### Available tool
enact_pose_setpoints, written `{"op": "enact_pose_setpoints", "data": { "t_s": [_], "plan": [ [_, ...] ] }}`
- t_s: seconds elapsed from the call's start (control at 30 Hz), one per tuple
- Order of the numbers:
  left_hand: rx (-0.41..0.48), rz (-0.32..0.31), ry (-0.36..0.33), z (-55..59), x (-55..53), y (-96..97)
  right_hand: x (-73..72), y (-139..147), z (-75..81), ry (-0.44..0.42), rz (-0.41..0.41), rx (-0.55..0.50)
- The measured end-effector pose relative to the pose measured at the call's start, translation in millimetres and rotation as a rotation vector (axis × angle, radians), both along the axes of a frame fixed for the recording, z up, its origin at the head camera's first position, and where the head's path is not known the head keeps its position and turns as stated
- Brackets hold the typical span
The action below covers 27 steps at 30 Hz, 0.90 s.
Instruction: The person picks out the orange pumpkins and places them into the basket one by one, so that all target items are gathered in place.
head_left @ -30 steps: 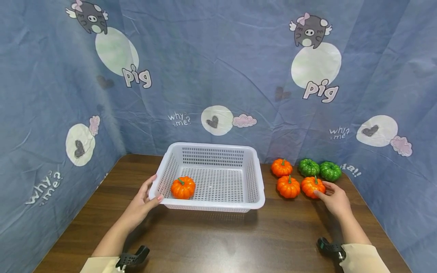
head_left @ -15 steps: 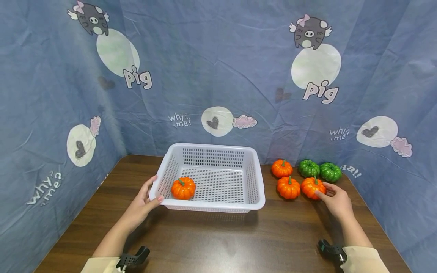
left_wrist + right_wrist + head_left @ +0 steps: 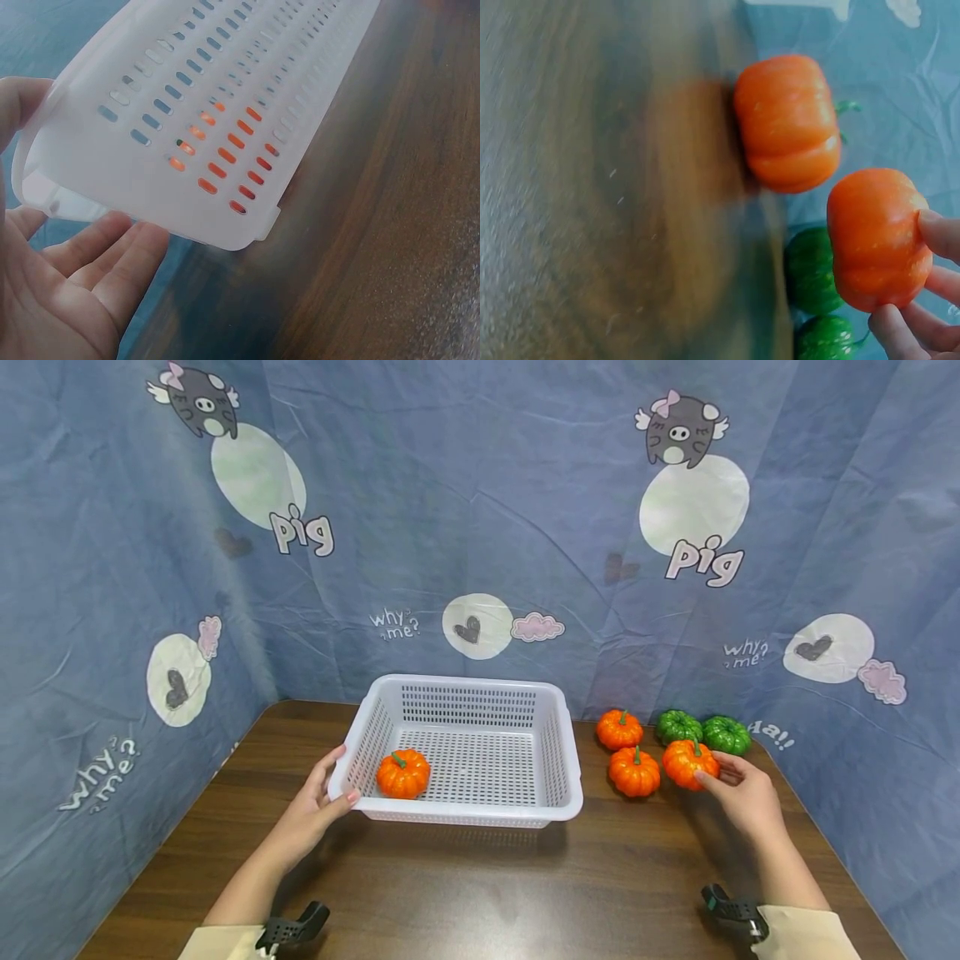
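Observation:
My left hand grips the front left corner of a white perforated plastic basket, thumb over the rim; in the left wrist view its other fingers reach under that rim. Inside the basket's left part sits a small orange pumpkin with a green stem. To the right, my right hand pinches another orange pumpkin between thumb and fingers, a little above the table. The right wrist view shows this held pumpkin close up, with fingertips on its side and stem end.
Two orange pumpkins stand on the wooden table between the basket and my right hand. Two green pumpkins sit behind the held one. A blue printed cloth hangs behind and beside the table.
The orange pumpkin in my right hand has risen slightly off the table. My left hand and the basket have stayed in place.

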<state>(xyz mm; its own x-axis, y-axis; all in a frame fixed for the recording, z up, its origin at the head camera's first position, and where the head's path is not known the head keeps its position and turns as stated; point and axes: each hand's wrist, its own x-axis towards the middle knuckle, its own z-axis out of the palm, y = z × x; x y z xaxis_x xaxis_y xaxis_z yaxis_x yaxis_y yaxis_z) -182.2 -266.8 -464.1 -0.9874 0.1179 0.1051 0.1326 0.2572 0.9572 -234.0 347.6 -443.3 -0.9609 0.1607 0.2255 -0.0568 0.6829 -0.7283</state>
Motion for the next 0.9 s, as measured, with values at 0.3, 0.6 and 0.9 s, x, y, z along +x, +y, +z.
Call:
{"op": "enact_pose_setpoints", "data": {
  "t_s": [0.3, 0.6, 0.9],
  "plan": [
    [0.002, -0.004, 0.001, 0.4, 0.3, 0.2, 6.7, -10.3, 17.7, 0.003, 0.028, -0.018],
    [-0.019, -0.003, -0.007, -2.8, -1.5, -1.9, 11.7, -28.1, 34.1, 0.001, 0.044, -0.026],
    [-0.017, 0.0, -0.001, -5.8, -2.8, -2.3, 15.1, -48.6, 45.3, 0.043, 0.084, -0.049]
  ]
}}
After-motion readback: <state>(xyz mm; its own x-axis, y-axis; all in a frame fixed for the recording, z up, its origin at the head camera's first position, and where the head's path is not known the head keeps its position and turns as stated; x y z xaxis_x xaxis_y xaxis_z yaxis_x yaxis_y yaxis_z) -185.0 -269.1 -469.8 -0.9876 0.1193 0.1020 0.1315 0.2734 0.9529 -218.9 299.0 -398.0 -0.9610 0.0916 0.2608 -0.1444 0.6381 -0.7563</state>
